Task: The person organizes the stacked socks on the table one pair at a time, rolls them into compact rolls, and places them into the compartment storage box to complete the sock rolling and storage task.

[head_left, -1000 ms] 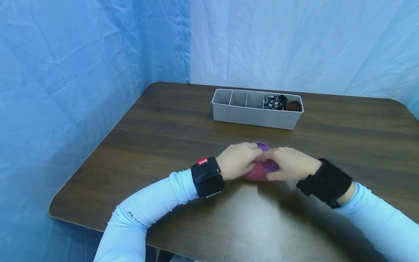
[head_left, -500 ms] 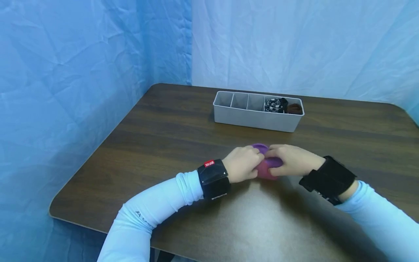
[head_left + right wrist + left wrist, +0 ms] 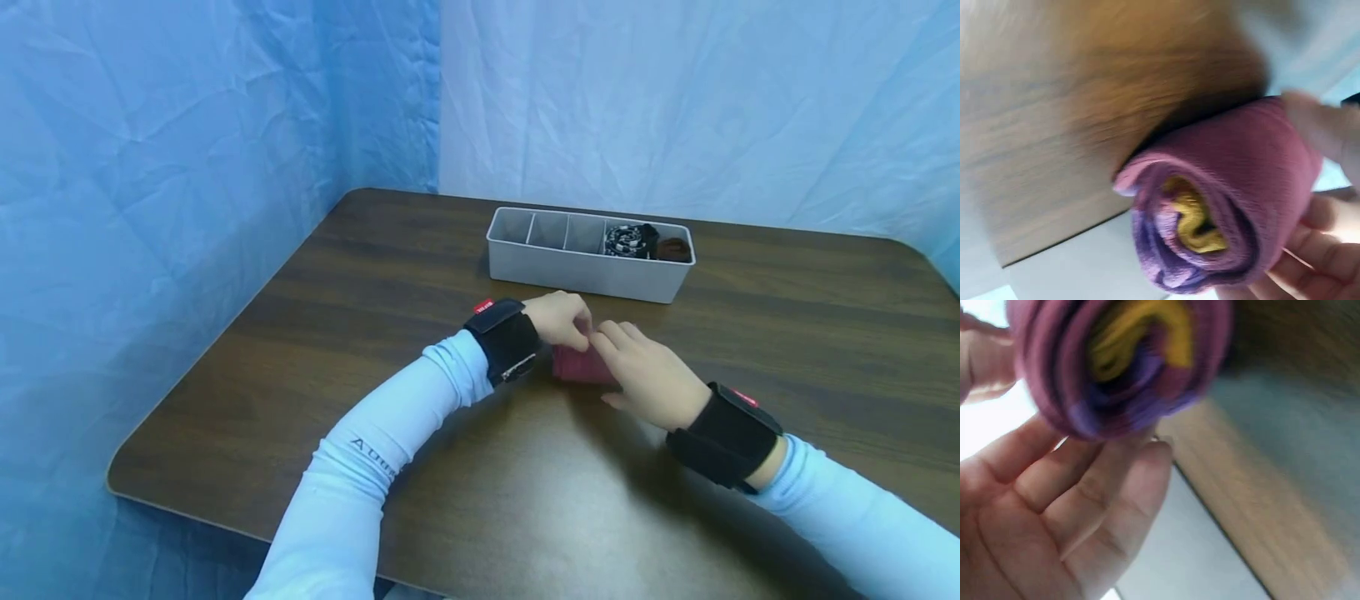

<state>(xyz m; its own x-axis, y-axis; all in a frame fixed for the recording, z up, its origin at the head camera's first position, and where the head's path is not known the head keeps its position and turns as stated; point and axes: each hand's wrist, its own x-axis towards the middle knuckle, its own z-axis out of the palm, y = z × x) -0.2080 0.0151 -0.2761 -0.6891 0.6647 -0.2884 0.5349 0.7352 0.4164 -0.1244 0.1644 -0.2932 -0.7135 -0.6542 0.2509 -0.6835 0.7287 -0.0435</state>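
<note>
A rolled maroon sock (image 3: 582, 365) with purple and yellow layers sits between my hands near the table's middle. Its spiral end, yellow at the core, faces the camera in the right wrist view, where the roll (image 3: 1235, 181) fills the centre. My left hand (image 3: 558, 318) holds the far left side of the roll, thumb and fingers bent at its top edge. In the left wrist view its fingers (image 3: 1094, 481) lie along the roll's underside. My right hand (image 3: 651, 375) grips the right side, fingertips over the top, thumb lower down.
Beyond the hands stands a long grey divided box (image 3: 581, 273). A black-and-white patterned roll (image 3: 630, 241) and a brown roll (image 3: 672, 250) lie in its right-hand compartments. The dark wooden table (image 3: 337, 333) meets blue curtains (image 3: 225, 167) at the left and back.
The purple patches seen on top earlier are out of sight in the head view, and the sock shows as a maroon roll. My left hand has moved farther from me; my right hand has turned.
</note>
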